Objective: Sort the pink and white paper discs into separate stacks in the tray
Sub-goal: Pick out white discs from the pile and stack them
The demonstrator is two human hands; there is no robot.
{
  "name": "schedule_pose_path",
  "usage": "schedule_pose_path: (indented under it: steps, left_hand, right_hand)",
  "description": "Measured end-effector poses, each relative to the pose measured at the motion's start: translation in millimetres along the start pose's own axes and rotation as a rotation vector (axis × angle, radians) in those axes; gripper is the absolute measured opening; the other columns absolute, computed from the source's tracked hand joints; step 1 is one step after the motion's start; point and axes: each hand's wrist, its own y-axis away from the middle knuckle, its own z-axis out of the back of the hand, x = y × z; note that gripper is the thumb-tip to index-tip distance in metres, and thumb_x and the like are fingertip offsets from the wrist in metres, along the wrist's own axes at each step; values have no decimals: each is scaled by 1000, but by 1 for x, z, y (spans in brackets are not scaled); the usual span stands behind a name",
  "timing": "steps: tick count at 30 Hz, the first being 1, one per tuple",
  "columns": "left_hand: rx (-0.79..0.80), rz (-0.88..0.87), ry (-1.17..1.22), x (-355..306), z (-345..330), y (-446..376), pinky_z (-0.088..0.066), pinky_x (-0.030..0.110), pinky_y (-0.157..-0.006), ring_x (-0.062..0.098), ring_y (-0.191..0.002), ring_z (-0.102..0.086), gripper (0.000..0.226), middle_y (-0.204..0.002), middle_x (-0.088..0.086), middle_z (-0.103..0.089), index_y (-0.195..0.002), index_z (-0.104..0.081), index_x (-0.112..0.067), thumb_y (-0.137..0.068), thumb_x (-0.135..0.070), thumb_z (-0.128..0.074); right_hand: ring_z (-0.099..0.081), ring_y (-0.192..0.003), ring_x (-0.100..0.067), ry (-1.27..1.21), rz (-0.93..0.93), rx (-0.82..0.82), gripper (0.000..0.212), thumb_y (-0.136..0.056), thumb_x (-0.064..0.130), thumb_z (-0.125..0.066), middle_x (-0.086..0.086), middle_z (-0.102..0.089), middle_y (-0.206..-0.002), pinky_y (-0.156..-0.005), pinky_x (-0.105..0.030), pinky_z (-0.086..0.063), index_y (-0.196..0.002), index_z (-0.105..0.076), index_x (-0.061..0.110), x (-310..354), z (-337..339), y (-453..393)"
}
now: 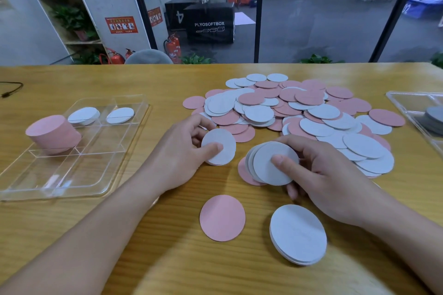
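The left hand point(182, 151) has its grip closed on a thin stack of round white paper discs point(219, 146), thumb on top. Just right of it, the right hand point(318, 175) grips a fanned bunch of white discs point(268, 165) over one pink disc. Beyond both grips lies the mixed pile of pink and white discs point(299, 112) on the wooden desk point(167, 235). Far left of the left grip, the clear plastic tray point(60, 175) holds a tall pink stack point(54, 133) and two low white stacks point(84, 115). Nearer than the grips lie a single pink disc point(222, 217) and a small white stack point(298, 234).
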Motion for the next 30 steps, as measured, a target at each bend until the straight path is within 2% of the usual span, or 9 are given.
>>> schedule_pose_path:
  steps: [5,11,13,16,18,21,23,27,30]
  left_hand:
    - [15,-53,120,-3,1,2,-45,13,-67,5,-71,-63,4,-95,-1,-81,-100,-78,-21,-100,-24,-81]
    - [241,-196,223,-10,-14,11,-50,27,-71,12,-75,-61,10,-85,-1,-75,-107,-80,-16,-109,-16,-69]
    - [309,-216,243,-12,-20,14,-53,30,-69,17,-77,-62,20,-90,9,-74,-117,-80,-18,-112,-10,-63]
    - [337,-244,273,-13,-24,15,-60,30,-77,19,-84,-72,31,-101,7,-80,-128,-78,-15,-112,0,-58]
    - [276,-215,268,-14,-23,14,-61,29,-79,21,-83,-76,32,-101,4,-82,-128,-79,-19,-109,1,-62]
    - [106,-167,105,-9,-17,10,-58,24,-77,8,-77,-70,24,-101,-11,-79,-117,-83,-31,-106,-13,-72]
    - [5,-138,-122,0,-9,6,-49,19,-77,-1,-80,-64,16,-100,-18,-73,-115,-81,-38,-102,-29,-76]
    - [89,10,-413,12,6,0,-46,31,-93,2,-110,-54,45,-117,-24,-56,-133,-68,-46,-92,-63,-77]
    - [143,31,-410,10,10,0,-45,30,-94,2,-117,-54,48,-120,-28,-53,-134,-67,-50,-90,-65,-79]
  right_hand:
    - [-64,-63,-19,-30,11,-13,18,-113,44,-55,-6,-66,-64,-69,-37,-50,-117,-69,33,1,1,1]
    - [-70,-67,-21,-63,8,-10,14,-114,41,-54,-7,-73,-72,-74,-52,-58,-118,-66,36,1,0,1]
    - [-72,-68,-19,-59,2,14,16,-113,42,-55,-5,-73,-74,-74,-44,-58,-123,-67,37,2,0,1]
    - [-68,-62,-16,-25,-3,16,22,-112,44,-56,-1,-69,-69,-66,-30,-50,-128,-70,37,3,1,1]
    - [-65,-61,-18,-4,-4,3,23,-112,47,-56,-4,-68,-68,-66,-36,-51,-127,-70,38,2,2,0]
    - [-64,-62,-19,5,-1,21,24,-112,49,-54,-6,-74,-79,-74,-51,-58,-126,-69,35,1,1,1]
    - [-64,-62,-19,12,-2,18,23,-113,49,-54,-4,-71,-73,-76,-52,-58,-124,-68,36,2,1,2]
    - [-65,-64,-19,13,-9,3,20,-112,48,-54,-5,-66,-67,-77,-49,-58,-124,-68,38,3,1,2]
    - [-65,-66,-19,14,-10,1,20,-113,48,-54,-5,-67,-68,-78,-50,-58,-123,-68,38,3,1,2]
